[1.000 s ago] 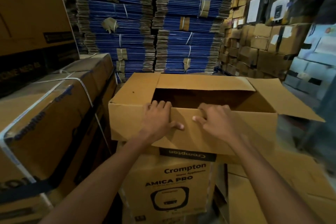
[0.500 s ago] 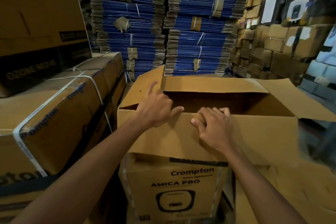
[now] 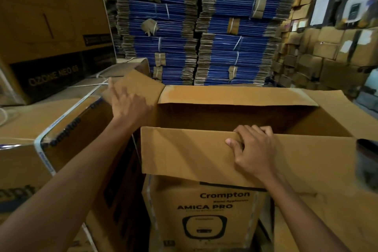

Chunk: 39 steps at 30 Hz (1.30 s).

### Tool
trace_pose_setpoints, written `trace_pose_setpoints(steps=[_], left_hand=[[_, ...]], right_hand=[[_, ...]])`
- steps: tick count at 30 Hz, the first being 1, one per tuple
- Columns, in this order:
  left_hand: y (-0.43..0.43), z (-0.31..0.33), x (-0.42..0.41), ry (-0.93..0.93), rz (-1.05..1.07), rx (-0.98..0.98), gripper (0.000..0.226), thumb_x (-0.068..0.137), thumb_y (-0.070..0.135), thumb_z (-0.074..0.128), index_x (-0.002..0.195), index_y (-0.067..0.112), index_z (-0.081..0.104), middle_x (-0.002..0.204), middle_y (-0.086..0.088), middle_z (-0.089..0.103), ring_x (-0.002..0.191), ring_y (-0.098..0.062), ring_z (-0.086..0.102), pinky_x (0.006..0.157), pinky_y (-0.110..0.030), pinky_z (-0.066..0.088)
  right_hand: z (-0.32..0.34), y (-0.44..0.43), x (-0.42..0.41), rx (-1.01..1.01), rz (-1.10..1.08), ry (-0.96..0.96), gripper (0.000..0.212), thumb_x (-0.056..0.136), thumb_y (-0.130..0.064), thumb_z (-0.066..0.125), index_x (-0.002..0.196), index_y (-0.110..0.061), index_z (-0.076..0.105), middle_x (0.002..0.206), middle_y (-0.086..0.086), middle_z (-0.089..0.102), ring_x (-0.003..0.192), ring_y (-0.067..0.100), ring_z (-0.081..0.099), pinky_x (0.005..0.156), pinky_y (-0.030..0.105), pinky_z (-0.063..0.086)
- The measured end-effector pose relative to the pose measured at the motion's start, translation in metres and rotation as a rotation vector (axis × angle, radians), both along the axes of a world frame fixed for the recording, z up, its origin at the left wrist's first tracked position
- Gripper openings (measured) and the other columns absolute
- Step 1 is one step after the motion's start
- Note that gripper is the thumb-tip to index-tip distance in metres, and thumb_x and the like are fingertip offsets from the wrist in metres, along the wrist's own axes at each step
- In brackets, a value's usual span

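One carton (image 3: 235, 117), four flaps (image 3: 225, 96); right hand (image 3: 254, 150) grips flap (image 3: 184, 153).

Left hand (image 3: 128, 106) outstretched (fingers loose), right hand (image 3: 253, 149) curled

- Left hand (image 3: 131, 106), at about 9 o'clock in the view: bare, with long, slim fingers, its outline softened by motion blur.
- Left forearm (image 3: 67, 186): lean and uncovered from the wrist to the frame edge at 7 o'clock.
- Right hand (image 3: 254, 149), at about 4 o'clock: bare and sharply seen, with raised knuckles and a short-trimmed thumbnail.
- Right forearm (image 3: 302, 210): slim and uncovered from the wrist to the frame edge at 5 o'clock.
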<state>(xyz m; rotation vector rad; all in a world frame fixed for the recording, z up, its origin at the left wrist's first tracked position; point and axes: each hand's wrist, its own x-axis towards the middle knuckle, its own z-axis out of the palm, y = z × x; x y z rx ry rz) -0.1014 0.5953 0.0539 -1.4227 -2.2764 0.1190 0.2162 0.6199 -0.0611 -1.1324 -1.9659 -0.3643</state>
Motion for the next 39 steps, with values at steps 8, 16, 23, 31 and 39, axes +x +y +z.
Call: trace_pose_setpoints(steps=[8,16,23,31,39], left_hand=[[0.04,-0.039,0.003,-0.545,-0.057,0.025,0.095,0.084,0.086,0.037,0.144,0.013,0.042,0.137,-0.02,0.056,0.122,-0.043,0.055,0.1,-0.062,0.046],[0.04,-0.057,0.009,-0.61,-0.05,0.046,0.094,0.093,0.058,0.06,0.161,0.019,0.009,0.164,-0.016,0.024,0.141,-0.047,0.038,0.109,-0.065,0.038],[0.033,-0.058,0.01,-0.623,-0.061,0.083,0.086,0.093,0.048,0.063,0.159,0.02,0.015,0.157,-0.016,0.035,0.136,-0.048,0.043,0.108,-0.066,0.038],[0.029,-0.061,0.008,-0.608,-0.065,0.106,0.089,0.094,0.049,0.062,0.161,0.021,0.011,0.161,-0.015,0.031,0.138,-0.048,0.041,0.106,-0.065,0.037],[0.024,-0.068,0.008,-0.577,-0.055,0.116,0.094,0.095,0.052,0.06,0.162,0.022,0.002,0.167,-0.013,0.017,0.141,-0.049,0.036,0.107,-0.064,0.037]], right_hand=[[0.001,-0.004,0.003,-0.004,0.022,0.004,0.032,0.09,-0.052,0.054,0.089,-0.022,0.064,0.078,-0.009,0.06,0.072,0.012,0.049,0.075,0.029,0.019],[0.014,-0.01,0.0,-0.165,-0.01,0.025,0.036,0.094,-0.059,0.047,0.083,-0.027,0.06,0.072,-0.014,0.056,0.068,0.01,0.052,0.08,0.033,0.032],[0.084,0.021,-0.029,-0.772,-0.025,0.036,0.026,0.1,-0.046,0.057,0.111,-0.026,0.069,0.106,-0.004,0.065,0.101,0.013,0.058,0.092,0.04,0.045],[0.089,0.071,-0.064,-0.643,-0.067,0.043,0.049,0.096,-0.018,0.066,0.142,-0.009,0.051,0.129,0.011,0.061,0.103,0.022,0.063,0.086,0.037,0.054],[0.118,0.133,-0.08,-0.3,-0.138,-0.137,0.076,0.088,-0.019,0.065,0.156,-0.01,0.03,0.16,0.013,0.033,0.145,0.032,0.033,0.114,0.055,0.035]])
